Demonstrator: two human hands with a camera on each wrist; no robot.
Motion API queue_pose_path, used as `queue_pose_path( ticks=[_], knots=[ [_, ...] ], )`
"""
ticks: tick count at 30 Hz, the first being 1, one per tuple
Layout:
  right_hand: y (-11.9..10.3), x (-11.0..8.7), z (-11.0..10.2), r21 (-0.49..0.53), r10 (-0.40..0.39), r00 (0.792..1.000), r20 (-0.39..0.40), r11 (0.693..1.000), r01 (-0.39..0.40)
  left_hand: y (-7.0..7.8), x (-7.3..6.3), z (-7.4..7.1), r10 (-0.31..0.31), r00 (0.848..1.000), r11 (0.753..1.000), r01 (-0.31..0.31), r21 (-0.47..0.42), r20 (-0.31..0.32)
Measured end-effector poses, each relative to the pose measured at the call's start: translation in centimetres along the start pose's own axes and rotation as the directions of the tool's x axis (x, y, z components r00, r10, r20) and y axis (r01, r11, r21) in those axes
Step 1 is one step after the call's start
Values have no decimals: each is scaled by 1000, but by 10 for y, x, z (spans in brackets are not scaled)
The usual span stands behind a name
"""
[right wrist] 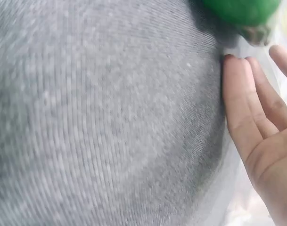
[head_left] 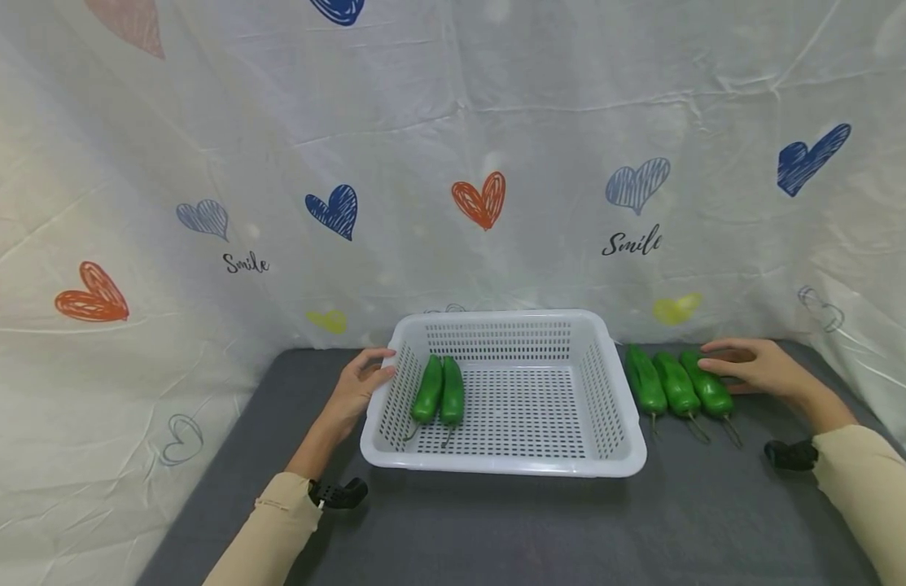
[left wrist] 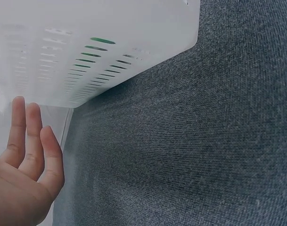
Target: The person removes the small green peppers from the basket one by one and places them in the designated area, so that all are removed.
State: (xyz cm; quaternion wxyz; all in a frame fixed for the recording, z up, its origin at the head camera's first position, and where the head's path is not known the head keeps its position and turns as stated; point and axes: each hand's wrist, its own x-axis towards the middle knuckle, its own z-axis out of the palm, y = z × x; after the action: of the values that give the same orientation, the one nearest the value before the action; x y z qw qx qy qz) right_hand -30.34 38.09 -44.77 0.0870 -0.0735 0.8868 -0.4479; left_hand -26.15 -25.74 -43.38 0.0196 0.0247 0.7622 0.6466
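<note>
A white plastic basket [head_left: 504, 465] with slotted walls sits on the dark table. Two long green peppers [head_left: 439, 391] lie side by side in its left part. My left hand [head_left: 353, 395] is at the basket's left rim, thumb and index fingertips right at the edge; its other fingers [left wrist: 34, 136] extend loosely outside the wall. To the right of the basket, three more green peppers lie in a row with stems toward me. Around the far end of the rightmost pepper [head_left: 709, 389], my right hand [head_left: 760, 370] has its thumb and fingers spread, fairly straight.
The table [head_left: 526, 529] has a grey ribbed cloth surface. Behind it hangs a white sheet [head_left: 409, 268] printed with hearts and "Smile". A black strap device [head_left: 339, 493] is on the left wrist and another [head_left: 790, 456] on the right.
</note>
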Motion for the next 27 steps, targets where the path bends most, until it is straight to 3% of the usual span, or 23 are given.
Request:
queue_pose_path(
  ticks=[12, 20, 27],
  knots=[
    [-9, -12, -9, -42, -39, 999, -1, 998, 39, 1, -2, 1, -3, 1000, 1000, 3, 1, -19],
    [-24, -19, -9, 42, -128, 989, -74, 990, 131, 0, 0, 2, 2, 1000, 1000, -2, -6, -20],
    [-53, -24, -1, 150, -159, 976, -146, 972, 181, -1, 1, 2, 9, 1000, 1000, -9, -4, -15]
  ],
)
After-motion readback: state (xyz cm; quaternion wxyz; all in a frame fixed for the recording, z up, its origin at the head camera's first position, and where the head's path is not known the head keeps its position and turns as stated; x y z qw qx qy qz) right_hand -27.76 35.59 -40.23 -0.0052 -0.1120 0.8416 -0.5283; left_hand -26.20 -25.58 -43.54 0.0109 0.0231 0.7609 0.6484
